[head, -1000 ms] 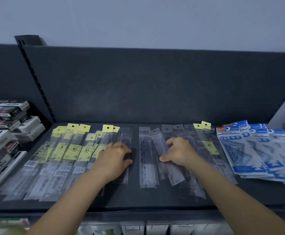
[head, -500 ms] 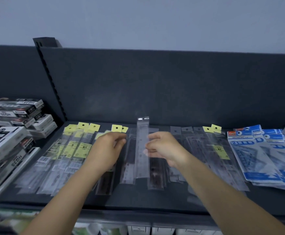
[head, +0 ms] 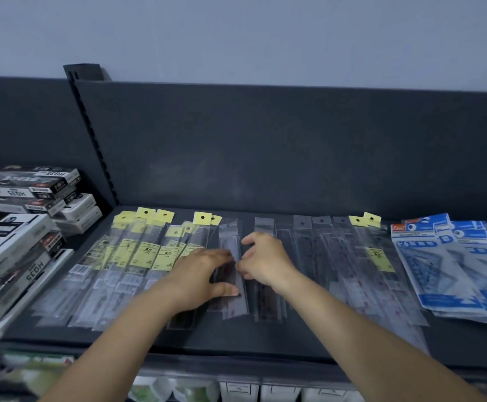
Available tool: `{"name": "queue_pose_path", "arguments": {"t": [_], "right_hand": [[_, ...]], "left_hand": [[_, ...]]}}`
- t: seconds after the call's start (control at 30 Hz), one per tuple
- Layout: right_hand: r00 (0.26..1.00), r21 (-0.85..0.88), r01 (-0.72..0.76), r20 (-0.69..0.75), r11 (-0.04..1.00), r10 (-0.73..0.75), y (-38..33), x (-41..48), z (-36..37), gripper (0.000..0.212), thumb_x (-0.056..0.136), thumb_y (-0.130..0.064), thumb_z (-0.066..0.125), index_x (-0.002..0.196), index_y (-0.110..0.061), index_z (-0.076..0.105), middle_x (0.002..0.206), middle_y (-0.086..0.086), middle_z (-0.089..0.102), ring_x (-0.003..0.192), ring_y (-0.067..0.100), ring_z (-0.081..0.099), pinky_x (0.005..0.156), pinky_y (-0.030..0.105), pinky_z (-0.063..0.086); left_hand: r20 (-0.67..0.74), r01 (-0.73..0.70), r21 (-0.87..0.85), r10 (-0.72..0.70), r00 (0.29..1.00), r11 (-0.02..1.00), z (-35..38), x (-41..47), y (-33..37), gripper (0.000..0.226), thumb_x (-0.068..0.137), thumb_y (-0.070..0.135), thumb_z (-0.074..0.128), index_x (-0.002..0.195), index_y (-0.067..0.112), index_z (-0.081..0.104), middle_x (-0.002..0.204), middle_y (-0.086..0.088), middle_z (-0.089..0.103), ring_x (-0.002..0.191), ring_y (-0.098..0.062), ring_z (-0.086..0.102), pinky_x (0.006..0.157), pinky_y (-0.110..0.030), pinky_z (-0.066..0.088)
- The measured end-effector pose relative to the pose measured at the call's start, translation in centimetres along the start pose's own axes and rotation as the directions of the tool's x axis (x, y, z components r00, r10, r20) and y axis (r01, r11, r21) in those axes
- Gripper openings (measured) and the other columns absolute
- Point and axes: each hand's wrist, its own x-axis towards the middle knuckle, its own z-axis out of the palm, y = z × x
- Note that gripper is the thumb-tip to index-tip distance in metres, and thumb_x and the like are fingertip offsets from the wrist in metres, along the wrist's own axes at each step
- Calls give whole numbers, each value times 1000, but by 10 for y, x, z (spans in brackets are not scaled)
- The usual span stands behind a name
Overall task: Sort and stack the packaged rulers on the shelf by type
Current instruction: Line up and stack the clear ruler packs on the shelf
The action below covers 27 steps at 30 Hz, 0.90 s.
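Note:
Packaged rulers lie in rows on the dark shelf. Yellow-labelled rulers are fanned out at the left. Clear-sleeved rulers lie in the middle and right, two with yellow tags. A clear-packaged ruler lies flat in the middle pile, between my hands. My left hand presses its fingers and thumb on that ruler's left side. My right hand pinches its right edge.
Blue geometry set packs overlap at the right end of the shelf. Black and white boxes are stacked on the left. The dark back panel rises behind. Below the shelf edge are more goods.
The clear ruler that my right hand held raised half a second ago now lies on the middle pile. Both hands have come down onto it. The view shifted slightly left.

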Motion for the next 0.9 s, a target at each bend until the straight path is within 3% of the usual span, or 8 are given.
{"name": "queue_pose_path", "arguments": {"t": [0.17,0.23,0.37,0.57,0.67,0.77,0.83,0.9], "right_hand": [[997,-106,64,-46,992,-69,6,-7,-23,30,83,-9,65,112,-14,65,101,-1,64,91,20,67,85,36,56],[990,-191,66,-113,979,-89,13,-7,-38,28,85,-9,63,112,-16,65,107,-1,66,97,18,64,86,33,55],[973,-394,-12,-216,919,-80,33,-4,-61,38,87,-18,66,124,-13,60,123,3,63,108,21,61,90,36,52],[984,-505,-135,-166,853,58,48,-3,-63,68,75,-52,72,120,-3,58,139,12,41,129,30,40,103,40,40],[984,-451,-149,-156,880,86,47,-1,-64,57,75,-46,76,110,-4,61,133,13,47,117,29,53,88,35,46],[981,-351,-160,-157,923,110,48,1,-68,38,73,-35,81,77,-7,56,83,12,62,77,26,63,64,32,48],[978,-279,-169,-168,945,125,50,3,-69,36,72,-28,82,81,1,63,85,20,70,68,24,60,75,39,55],[971,-168,-178,-191,969,145,54,2,-71,43,75,-19,80,101,11,65,94,25,70,68,26,64,84,45,55]], "left_hand": [[71,-22,6,21,997,1000,-2,6,2,71,82,50,65,144,27,38,155,13,24,141,-14,26,115,-32,24],[104,-31,11,30,994,999,-4,8,2,71,84,47,65,145,27,36,156,13,21,142,-14,24,116,-32,22],[132,-39,11,37,991,999,-5,11,1,71,85,45,63,146,28,33,156,15,18,143,-14,21,117,-31,18],[140,-34,-7,35,990,999,-6,10,2,70,86,44,64,146,27,34,156,14,19,143,-13,20,116,-28,16],[136,-20,-1,20,991,1000,-5,10,3,69,85,45,64,146,28,35,156,14,20,143,-15,20,117,-31,16],[130,2,-3,-2,992,1000,-4,10,4,70,84,48,64,145,29,35,156,13,21,143,-18,20,118,-35,16],[126,6,4,-6,992,1000,-3,10,4,70,84,49,62,145,29,35,156,14,20,143,-19,20,118,-36,18],[119,1,7,-2,993,1000,-2,9,4,68,86,50,60,145,30,34,156,13,20,143,-18,21,117,-37,19]]}}
